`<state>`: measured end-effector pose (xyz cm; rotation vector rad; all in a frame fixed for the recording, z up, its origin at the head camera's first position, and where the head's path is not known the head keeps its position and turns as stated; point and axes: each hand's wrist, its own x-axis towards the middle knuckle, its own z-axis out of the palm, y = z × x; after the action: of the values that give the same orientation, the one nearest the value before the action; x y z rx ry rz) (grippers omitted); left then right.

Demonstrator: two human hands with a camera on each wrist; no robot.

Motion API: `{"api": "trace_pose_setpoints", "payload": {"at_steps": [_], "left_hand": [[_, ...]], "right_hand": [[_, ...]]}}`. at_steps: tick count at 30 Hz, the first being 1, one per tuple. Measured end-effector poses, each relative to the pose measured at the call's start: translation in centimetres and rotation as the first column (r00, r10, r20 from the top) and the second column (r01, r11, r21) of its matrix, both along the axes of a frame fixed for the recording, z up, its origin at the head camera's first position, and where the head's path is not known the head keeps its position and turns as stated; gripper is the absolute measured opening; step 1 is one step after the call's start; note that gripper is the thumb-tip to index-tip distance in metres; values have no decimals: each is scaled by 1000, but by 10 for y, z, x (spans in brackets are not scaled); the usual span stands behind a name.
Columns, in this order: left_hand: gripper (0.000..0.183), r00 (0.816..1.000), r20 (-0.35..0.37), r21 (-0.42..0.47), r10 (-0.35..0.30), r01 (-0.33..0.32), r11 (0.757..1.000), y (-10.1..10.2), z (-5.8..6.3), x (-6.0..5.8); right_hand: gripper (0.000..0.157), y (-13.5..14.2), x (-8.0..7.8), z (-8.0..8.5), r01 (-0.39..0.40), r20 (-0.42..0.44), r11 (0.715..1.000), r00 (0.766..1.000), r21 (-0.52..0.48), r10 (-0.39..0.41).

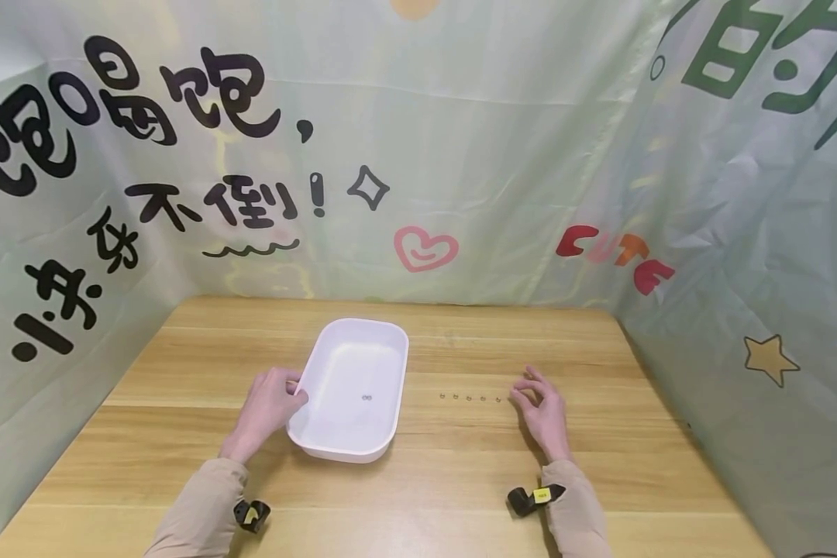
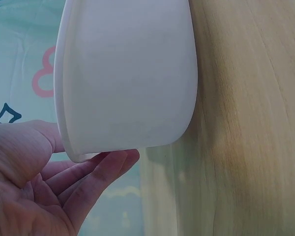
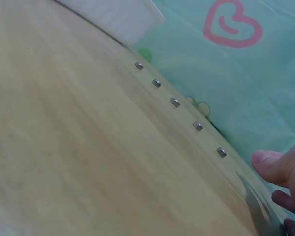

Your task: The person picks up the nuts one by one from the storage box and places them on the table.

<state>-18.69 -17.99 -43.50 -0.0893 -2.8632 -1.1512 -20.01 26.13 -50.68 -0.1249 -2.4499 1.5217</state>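
Note:
A white plastic basin (image 1: 352,422) stands on the table left of centre, with two tiny metal nuts (image 1: 366,397) on its floor. My left hand (image 1: 268,407) grips its left rim, thumb at the rim and fingers under it against the wall (image 2: 132,73). To the right, several small metal nuts (image 1: 469,398) lie in a spaced row on the wood; the right wrist view shows them as shiny little pieces (image 3: 175,102). Just past the row's right end is my right hand (image 1: 544,411), fingers bent loosely. Its thumb (image 3: 270,164) is apart from the nearest nut, and no held thing shows.
The wooden table (image 1: 453,496) is bounded by a printed cloth (image 1: 495,170) at the back and both sides. Each sleeve carries a small black device, one on the left wrist (image 1: 252,515) and one on the right wrist (image 1: 535,498).

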Motion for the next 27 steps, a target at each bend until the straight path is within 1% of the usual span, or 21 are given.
{"api": "trace_pose_setpoints", "payload": {"at_steps": [4,6,9,14,17,22,27], "left_hand": [[34,1000,-1,3,1,-1,1000,0,1,1],[34,1000,-2,1,1,-1,1000,0,1,1],[34,1000,0,2,-1,1,1000,1,1,2],[34,1000,4,14,-5,5,1000,1,2,3],[36,1000,10,16,-6,5,1000,1,2,3],[38,1000,19,16,1,-1,1000,1,2,2],[38,1000,13,15,0,0,1000,1,1,1]], "right_hand": [[18,3,1,-1,-3,12,998,1000,58,2],[17,4,1,-2,-6,1,996,1000,93,6],[14,5,1,-4,-14,-42,989,999,148,21],[9,5,1,-8,-18,-124,967,991,255,51],[8,6,1,-8,-27,-131,962,989,270,65],[6,7,2,-8,-52,-98,963,992,264,81],[7,9,2,-7,-78,-65,963,993,258,97]]}}
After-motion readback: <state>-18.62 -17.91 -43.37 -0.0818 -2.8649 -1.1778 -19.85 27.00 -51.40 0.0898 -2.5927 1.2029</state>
